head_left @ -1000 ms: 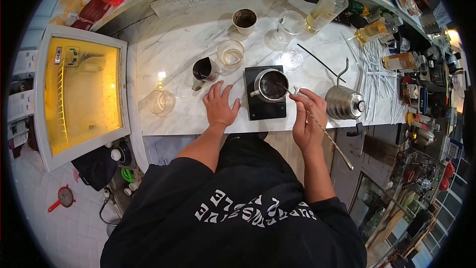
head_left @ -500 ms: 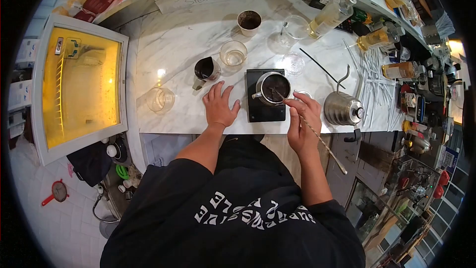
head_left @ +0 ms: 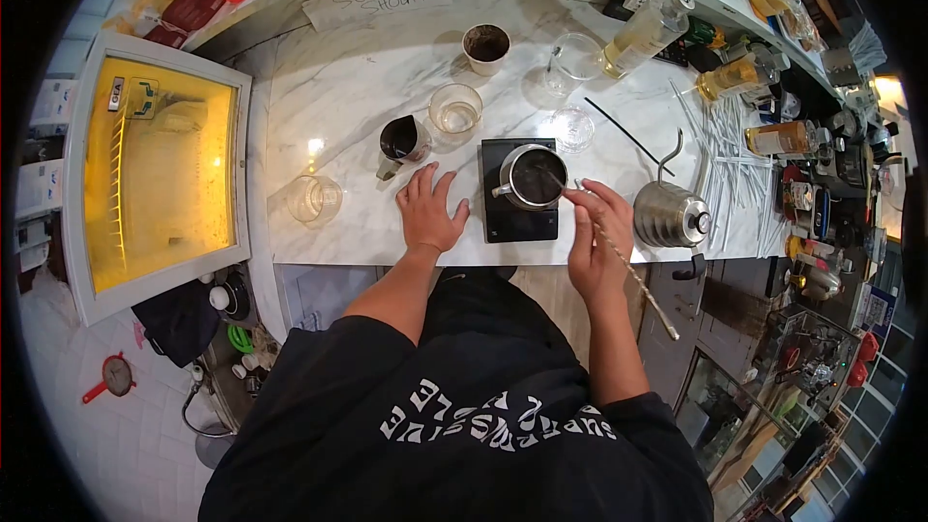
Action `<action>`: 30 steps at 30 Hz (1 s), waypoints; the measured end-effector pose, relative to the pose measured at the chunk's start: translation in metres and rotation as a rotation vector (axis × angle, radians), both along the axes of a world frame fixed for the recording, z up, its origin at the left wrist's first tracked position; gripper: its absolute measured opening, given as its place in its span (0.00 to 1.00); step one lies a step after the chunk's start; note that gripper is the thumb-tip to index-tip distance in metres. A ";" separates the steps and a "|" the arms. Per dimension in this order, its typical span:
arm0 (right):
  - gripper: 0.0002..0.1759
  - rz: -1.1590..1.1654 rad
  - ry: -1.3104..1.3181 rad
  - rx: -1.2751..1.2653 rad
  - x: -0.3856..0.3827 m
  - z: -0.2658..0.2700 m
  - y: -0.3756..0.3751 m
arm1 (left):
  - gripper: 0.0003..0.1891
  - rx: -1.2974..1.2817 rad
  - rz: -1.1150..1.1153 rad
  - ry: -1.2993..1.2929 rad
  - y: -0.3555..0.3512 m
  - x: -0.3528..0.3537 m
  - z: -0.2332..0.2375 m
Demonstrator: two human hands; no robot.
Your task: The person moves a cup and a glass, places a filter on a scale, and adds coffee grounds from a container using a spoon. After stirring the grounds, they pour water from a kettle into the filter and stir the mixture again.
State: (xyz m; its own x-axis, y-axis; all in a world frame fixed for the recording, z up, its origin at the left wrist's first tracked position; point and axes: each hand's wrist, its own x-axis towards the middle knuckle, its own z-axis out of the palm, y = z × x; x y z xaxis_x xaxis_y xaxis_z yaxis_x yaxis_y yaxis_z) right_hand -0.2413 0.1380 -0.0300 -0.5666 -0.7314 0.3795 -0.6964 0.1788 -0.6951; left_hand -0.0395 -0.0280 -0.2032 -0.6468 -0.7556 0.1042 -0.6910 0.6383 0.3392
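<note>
I see the right hand (head_left: pixel 597 237) pinching a long bar spoon (head_left: pixel 628 269), slanting up-left into the steel pitcher (head_left: pixel 508 179) just ahead; the left hand (head_left: pixel 430 215) lies flat, fingers spread, beside the scale (head_left: pixel 517 226).

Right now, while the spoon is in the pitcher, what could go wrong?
The metal pitcher stands free on the black scale; the left hand lies flat on the counter, so a hard stir with the bar spoon could tip it. The right hand works close to the gooseneck kettle and might knock it.
</note>
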 end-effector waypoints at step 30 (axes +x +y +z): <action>0.08 0.028 -0.047 -0.018 0.001 -0.009 0.006 | 0.31 -0.032 0.000 -0.025 0.001 0.000 0.001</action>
